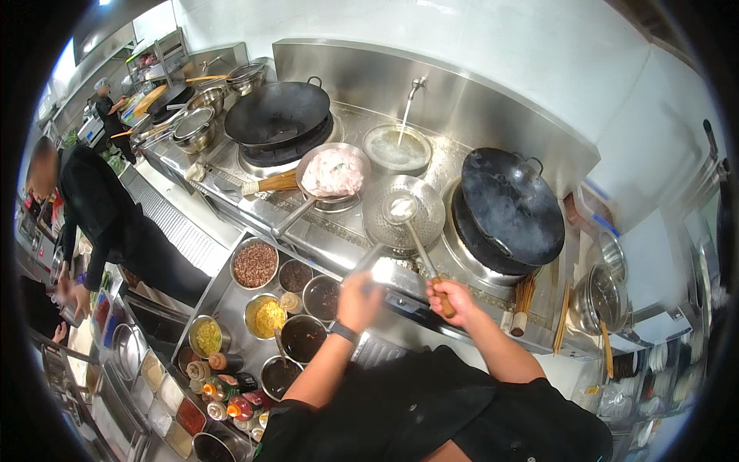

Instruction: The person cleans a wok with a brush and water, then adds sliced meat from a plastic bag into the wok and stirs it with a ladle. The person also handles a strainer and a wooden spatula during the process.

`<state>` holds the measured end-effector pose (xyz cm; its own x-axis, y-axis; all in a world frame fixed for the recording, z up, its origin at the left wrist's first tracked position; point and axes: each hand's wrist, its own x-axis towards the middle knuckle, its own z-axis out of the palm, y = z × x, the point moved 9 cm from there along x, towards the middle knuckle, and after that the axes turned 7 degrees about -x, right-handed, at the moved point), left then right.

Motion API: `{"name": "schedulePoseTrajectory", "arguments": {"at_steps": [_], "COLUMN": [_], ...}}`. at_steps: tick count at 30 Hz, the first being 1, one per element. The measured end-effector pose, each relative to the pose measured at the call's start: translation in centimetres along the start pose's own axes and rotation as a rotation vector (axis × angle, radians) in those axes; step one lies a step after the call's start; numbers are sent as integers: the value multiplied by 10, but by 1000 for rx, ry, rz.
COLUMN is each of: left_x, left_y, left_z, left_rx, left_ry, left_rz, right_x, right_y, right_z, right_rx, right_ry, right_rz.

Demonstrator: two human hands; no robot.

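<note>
My right hand (452,300) grips the wooden handle of a steel ladle (402,208), whose bowl is over a large perforated strainer (375,222) on the range. My left hand (359,303) is blurred and lies at the near end of the strainer's handle; its fingers seem closed around it, though the blur hides the detail. Right of the strainer, a black wok (508,208) gives off smoke or steam over a burner. To the left, a metal ladle-like pan (301,215) holds pale pink raw meat (333,173).
A second wok (277,115) stands at the left. Water runs from a tap (417,84) into a round basin (397,149). Bamboo brushes (277,182) lie nearby. Ingredient pots (254,264) and sauce bottles (239,407) stand lower left. A person in black (107,202) works beyond them.
</note>
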<state>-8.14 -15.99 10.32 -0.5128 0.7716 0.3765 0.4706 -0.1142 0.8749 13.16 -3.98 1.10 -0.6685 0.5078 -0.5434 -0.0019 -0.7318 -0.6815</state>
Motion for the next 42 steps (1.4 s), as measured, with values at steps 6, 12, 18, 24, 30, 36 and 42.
{"name": "schedulePoseTrajectory", "arguments": {"at_steps": [6, 12, 18, 24, 30, 36, 42], "left_x": [10, -15, -46, -50, -38, -31, -69], "left_y": [-109, -85, -42, -34, -53, -46, -83], "left_z": [-8, 35, 10, 25, 54, 43, -25], "left_rx": [203, 121, -63, 7, 62, -150, -140], "left_ry": [-66, -222, -202, -232, -294, -281, 108], "left_rz": [-380, -338, -523, -520, -433, -551, -488], "right_x": [-18, 57, 170, 223, 161, 37, -52], "right_y": [-123, -262, -307, -263, -303, -353, -341], "right_z": [-18, 7, -33, -39, -14, -42, -13], "right_rx": [-810, -1117, -1176, -268, 456, 489, 262], "right_ry": [270, 390, 214, 29, -345, -279, -163], "right_rz": [-230, -291, -306, 5, 75, -232, -321]}}
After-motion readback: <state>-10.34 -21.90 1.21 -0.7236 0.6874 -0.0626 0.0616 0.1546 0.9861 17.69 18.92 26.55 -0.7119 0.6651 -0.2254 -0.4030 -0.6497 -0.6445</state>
